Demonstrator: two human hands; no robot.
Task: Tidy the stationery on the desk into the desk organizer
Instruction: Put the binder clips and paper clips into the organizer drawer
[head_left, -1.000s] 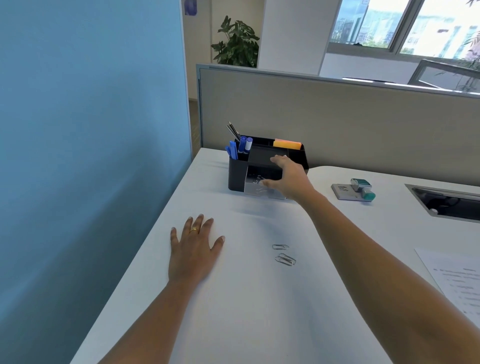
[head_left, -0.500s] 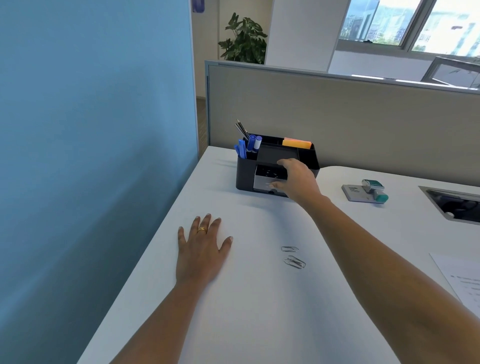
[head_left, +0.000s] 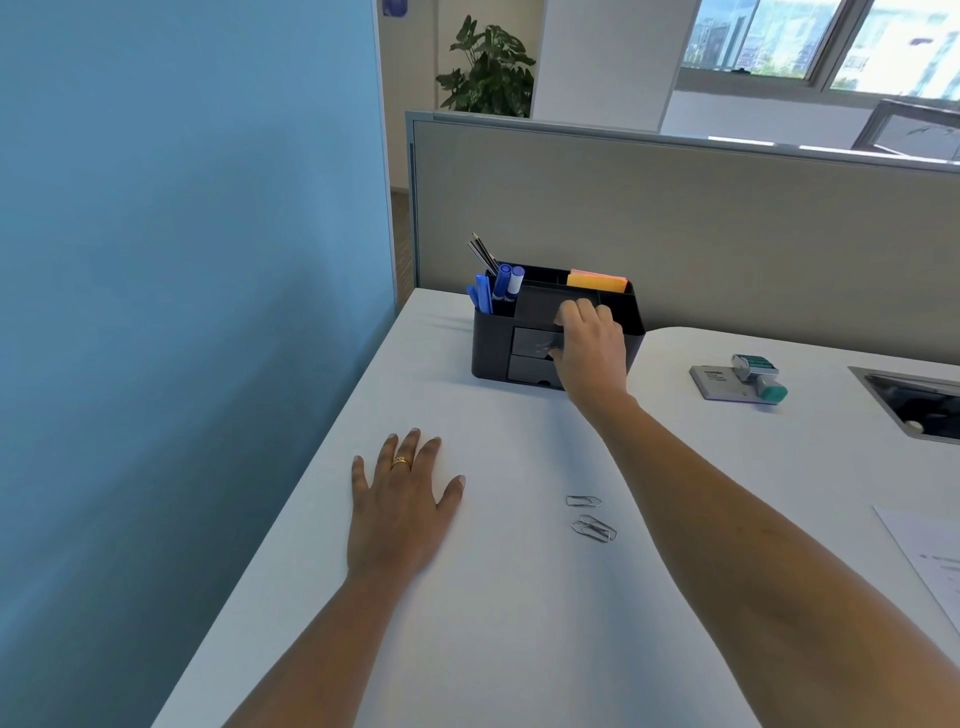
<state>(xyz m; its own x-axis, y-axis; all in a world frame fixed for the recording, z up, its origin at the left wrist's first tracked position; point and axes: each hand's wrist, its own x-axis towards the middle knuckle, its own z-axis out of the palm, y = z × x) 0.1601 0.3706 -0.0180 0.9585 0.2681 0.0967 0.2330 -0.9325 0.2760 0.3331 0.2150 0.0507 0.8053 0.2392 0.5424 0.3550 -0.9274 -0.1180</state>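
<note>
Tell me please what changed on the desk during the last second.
The right hand pushed the upper drawer back into the desk organizer; it was pulled out, now it sits flush. Its fingers curl over the organizer's top. The left hand stayed flat on the desk, and the paper clips did not move.

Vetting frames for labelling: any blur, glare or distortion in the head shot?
Head view: windows blown out at top right; wide-angle stretch enlarges the forearms near the bottom edge; the upper drawer of the desk organizer, by the right hand, looks smeared, blur or reflection unclear; paper clips and left hand sharp under soft light.
</note>
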